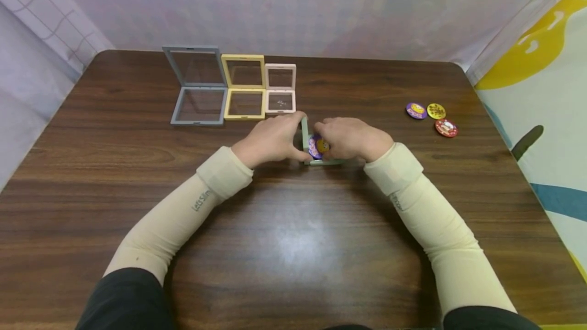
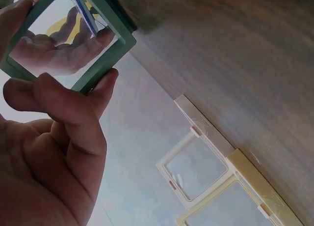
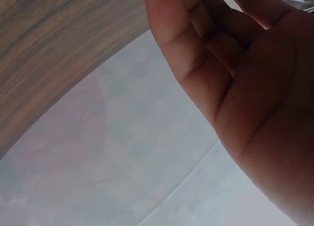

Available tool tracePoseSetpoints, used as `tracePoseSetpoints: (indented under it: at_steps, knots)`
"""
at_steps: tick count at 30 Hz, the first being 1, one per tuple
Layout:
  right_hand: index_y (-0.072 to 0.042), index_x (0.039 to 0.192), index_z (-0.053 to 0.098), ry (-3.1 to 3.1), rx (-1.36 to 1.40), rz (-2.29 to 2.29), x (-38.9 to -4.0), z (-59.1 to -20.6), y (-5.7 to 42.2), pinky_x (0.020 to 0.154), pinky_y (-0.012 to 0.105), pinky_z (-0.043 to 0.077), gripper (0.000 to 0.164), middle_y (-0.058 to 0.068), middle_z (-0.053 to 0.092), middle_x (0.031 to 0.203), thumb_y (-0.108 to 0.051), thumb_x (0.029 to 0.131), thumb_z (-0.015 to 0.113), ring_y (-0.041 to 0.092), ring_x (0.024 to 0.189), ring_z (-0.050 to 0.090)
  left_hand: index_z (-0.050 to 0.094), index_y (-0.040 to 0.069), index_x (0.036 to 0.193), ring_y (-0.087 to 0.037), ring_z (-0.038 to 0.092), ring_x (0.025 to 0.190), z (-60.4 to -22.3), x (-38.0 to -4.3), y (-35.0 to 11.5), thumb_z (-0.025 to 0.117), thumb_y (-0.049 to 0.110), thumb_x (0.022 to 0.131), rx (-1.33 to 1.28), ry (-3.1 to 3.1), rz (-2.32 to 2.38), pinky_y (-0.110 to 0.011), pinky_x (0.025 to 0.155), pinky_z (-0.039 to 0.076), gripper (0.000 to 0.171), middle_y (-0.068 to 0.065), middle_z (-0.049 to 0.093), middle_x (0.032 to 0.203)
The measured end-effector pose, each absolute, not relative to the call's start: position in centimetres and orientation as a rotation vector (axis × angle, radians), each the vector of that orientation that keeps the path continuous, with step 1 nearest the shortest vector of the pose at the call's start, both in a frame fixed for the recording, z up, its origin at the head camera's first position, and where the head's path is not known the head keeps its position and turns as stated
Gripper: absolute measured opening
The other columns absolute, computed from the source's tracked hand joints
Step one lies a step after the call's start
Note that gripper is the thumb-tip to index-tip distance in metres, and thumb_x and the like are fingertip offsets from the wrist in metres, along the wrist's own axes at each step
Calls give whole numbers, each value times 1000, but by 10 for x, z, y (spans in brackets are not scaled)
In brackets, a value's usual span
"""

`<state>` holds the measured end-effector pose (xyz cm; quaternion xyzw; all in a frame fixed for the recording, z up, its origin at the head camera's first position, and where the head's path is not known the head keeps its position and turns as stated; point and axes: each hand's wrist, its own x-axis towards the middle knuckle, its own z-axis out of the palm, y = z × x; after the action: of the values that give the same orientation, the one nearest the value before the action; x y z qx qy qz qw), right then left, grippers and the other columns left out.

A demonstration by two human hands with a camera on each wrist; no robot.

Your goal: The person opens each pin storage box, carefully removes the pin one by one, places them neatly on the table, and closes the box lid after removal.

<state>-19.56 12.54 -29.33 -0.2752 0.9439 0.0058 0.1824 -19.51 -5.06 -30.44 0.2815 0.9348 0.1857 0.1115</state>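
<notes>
A small green hinged display frame stands opened at the middle of the table, one panel upright and the other lying flat. My left hand grips the upright panel by its edges, fingers at the top and thumb low. Over the flat panel, my right hand pinches a round purple badge with a yellow figure. In the left wrist view the badge shows nearly edge-on through the clear window of the green frame. The right wrist view shows curled fingers of the right hand; the badge is hidden there.
Opened grey, yellow and pale pink frames stand side by side at the back left. Tiny white bits lie in the pink one. At the right lie a purple badge, a yellow badge and a red badge.
</notes>
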Motion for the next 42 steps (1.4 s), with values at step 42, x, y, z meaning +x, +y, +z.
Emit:
tracePoseSetpoints:
  at_steps: [42]
  knots:
    - [-12,104,58,2697,-845,12,-192,-294,128,80,46,53,42,7,61,100,-21,70,80,26,89,60,45,10,127,-23,62,92,-308,-193,-50,81,45,67,861,2768,585,-45,75,54,78,-6,63,111]
